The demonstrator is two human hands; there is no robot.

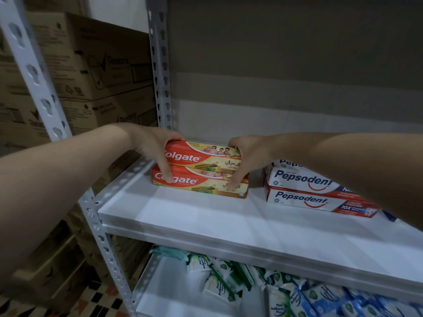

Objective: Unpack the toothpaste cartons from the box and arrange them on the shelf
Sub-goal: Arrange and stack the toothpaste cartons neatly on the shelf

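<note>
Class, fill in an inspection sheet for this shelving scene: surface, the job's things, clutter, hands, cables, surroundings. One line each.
Surface: white shelf, bare across its front.
Job's things: two Colgate cartons stacked at the left; Pepsodent cartons stacked at the right, at least three, partly hidden by the right arm.
Clutter: nothing seen.
Hands: left hand and right hand hold the Colgate stack by its two ends, fingers reaching down over the lower carton.
Cables: nothing seen.
Surroundings: wipe packs on the lower shelf; brown boxes behind the grey upright; patterned floor.
</note>
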